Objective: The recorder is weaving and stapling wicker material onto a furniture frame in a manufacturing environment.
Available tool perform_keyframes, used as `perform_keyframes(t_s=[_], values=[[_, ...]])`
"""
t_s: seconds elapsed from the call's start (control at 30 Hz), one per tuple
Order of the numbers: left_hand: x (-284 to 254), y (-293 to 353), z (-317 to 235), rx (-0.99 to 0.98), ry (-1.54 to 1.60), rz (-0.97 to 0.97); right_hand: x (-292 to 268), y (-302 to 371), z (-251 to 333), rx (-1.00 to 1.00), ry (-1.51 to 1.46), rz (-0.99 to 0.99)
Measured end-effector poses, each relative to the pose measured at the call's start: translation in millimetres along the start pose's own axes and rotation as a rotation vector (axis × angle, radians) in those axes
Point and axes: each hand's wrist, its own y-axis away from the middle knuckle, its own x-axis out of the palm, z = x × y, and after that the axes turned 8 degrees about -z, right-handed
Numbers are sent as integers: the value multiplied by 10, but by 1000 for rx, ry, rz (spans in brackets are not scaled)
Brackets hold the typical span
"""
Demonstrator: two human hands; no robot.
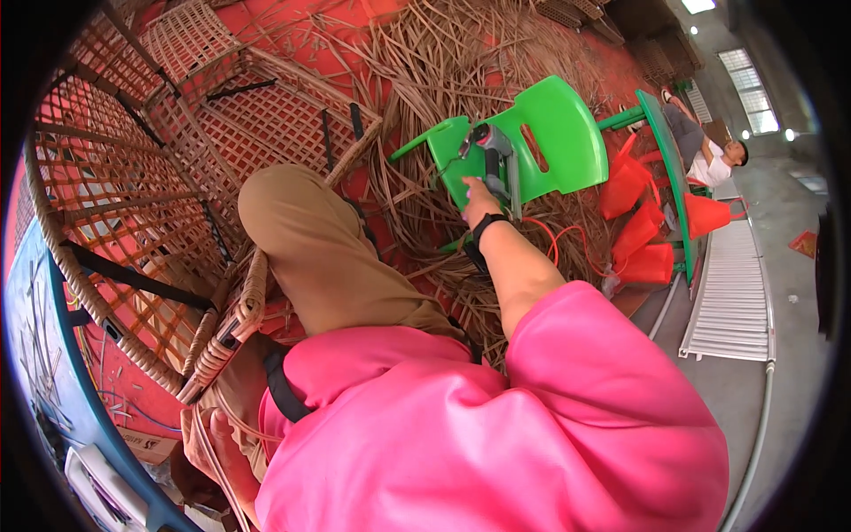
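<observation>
At far left we see the blue table [27, 293], and beside it the woven frame [115, 208], standing close against our left leg. Below its near corner is our left hand [226, 443], with pale strips [211, 452] running along it; we cannot tell whether the fingers pinch them. Loose cane [417, 62] covers the floor beyond. Right of our knee, the tool [505, 146] rests on the green chair [563, 133], and our right hand [480, 199] is at it, fingers close together near the handle [493, 165]; whether they wrap it, we cannot tell. We judge the step in hand to be picking up or setting down the tool; lifting it would call for a full grip and slack in the orange hose [555, 253]. Farther right are red buckets [643, 263].
</observation>
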Motion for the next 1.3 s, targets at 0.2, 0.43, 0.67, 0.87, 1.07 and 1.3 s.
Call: perform_keyframes(t_s=[0.2,0.43,0.67,0.87,1.07,1.3], values=[[-10,-56,25,-113,46,40,-344,-64,-38,-153,118,-90],[51,-99,-16,24,43,35,-225,-25,48,-680,616,-82],[80,65,-150,296,-168,52,142,-73,-67,-958,1069,-102],[237,49,-383,550,-89,-129,212,-9,-156,-1244,1204,-455],[177,-67,-526,635,-50,-157,187,-625,-1,-1640,835,-165],[62,-183,-596,666,-7,-210,144,-805,538,-1363,472,-248]])
